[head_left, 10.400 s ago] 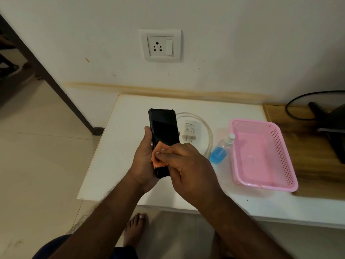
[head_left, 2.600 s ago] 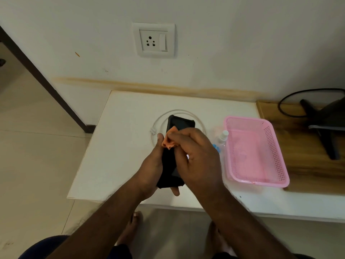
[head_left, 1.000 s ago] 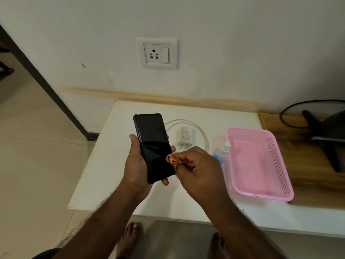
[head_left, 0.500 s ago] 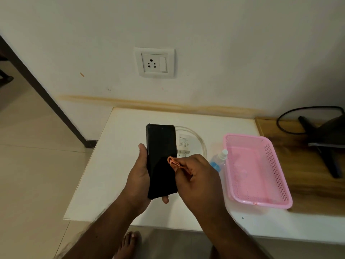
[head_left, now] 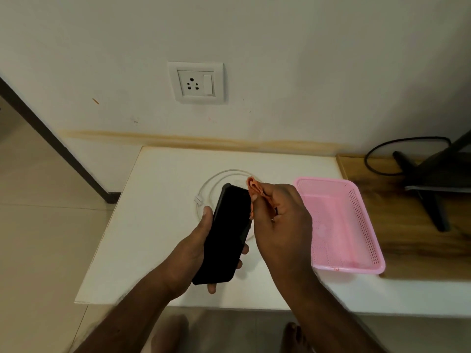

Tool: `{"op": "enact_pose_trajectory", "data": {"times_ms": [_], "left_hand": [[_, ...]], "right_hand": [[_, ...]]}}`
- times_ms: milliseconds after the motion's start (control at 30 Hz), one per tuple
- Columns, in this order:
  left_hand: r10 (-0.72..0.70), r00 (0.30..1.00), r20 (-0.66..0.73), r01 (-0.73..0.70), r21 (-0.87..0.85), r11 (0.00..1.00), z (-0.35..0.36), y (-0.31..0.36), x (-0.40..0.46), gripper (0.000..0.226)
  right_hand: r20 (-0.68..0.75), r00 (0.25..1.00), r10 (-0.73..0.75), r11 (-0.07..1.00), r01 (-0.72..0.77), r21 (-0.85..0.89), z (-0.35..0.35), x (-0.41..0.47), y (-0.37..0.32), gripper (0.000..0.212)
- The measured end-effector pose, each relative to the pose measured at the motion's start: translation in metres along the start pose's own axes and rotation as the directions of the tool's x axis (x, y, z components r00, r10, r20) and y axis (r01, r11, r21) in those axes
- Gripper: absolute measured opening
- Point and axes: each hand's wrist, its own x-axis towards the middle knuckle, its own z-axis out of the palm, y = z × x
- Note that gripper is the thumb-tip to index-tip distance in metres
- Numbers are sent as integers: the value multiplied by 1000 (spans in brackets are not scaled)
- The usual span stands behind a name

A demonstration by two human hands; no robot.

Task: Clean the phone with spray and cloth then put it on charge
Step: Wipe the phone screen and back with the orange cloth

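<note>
My left hand (head_left: 196,248) holds a black phone (head_left: 224,233) above the white table (head_left: 158,215), its top end tilted to the right. My right hand (head_left: 283,225) pinches a small orange cloth (head_left: 253,188) against the phone's upper right edge. A coiled white charging cable (head_left: 207,189) lies on the table behind the phone, its connector end at the left. The charger plug and the spray bottle are hidden behind my hands. A white wall socket (head_left: 196,82) sits on the wall above the table.
A pink plastic basket (head_left: 356,225) stands on the table right of my right hand. Further right is a wooden surface (head_left: 413,225) with a black stand and black cable (head_left: 377,154). Tiled floor lies to the left; bare feet show below the table edge.
The phone has tilted so its top leans right, and my right hand with the cloth has moved up to the phone's top right edge. The view has shifted, hiding the charger plug and spray bottle.
</note>
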Motion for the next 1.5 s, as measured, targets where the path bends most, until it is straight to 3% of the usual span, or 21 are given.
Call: {"op": "enact_pose_trajectory", "data": {"times_ms": [167,333,433,500,633,733,867,967,1133,1233,1333,1400,1500], "left_hand": [[-55,997,-52,60,99,993,8,-3,2,82],[-16,978,-210,35,89,995,9,-9,6,71],[-15,939,-344,15,-2,1000,8,-7,8,54],[5,945,-326,-46,-119,992,3,-5,10,65],[54,957,-284,-157,-355,922,-11,-3,8,70],[79,941,-330,-226,-436,871,-16,-6,11,70],[93,927,-362,-274,-489,828,-19,-7,14,73],[90,932,-350,-266,-495,827,-22,-7,17,76],[74,966,-249,-184,-454,872,-30,-1,13,85],[73,963,-258,-180,-421,889,-40,2,11,83],[35,960,-278,-144,-381,914,-52,4,7,79],[-15,961,-277,-91,-367,926,-58,3,5,79],[-83,957,-279,-23,-355,934,-60,0,4,77]], "right_hand": [[69,992,-105,993,100,65,4,-6,-9,23],[190,959,-209,977,211,12,7,-12,-14,25],[370,918,-144,989,144,29,11,-17,-13,25],[519,852,-76,997,68,35,15,-22,-14,24],[629,767,-126,990,140,27,15,-26,-19,23],[727,677,-111,987,163,-1,14,-25,-19,23],[777,628,-55,981,178,-75,10,-21,-16,22],[770,638,0,974,176,-146,6,-14,-11,22],[665,741,94,935,163,-314,0,-7,1,22],[552,829,88,970,56,-238,-3,-6,4,19],[440,885,149,988,-148,-39,-4,-5,3,9],[448,854,265,943,-327,66,-4,-2,1,4],[521,748,412,778,-586,226,-6,3,0,10]]}}
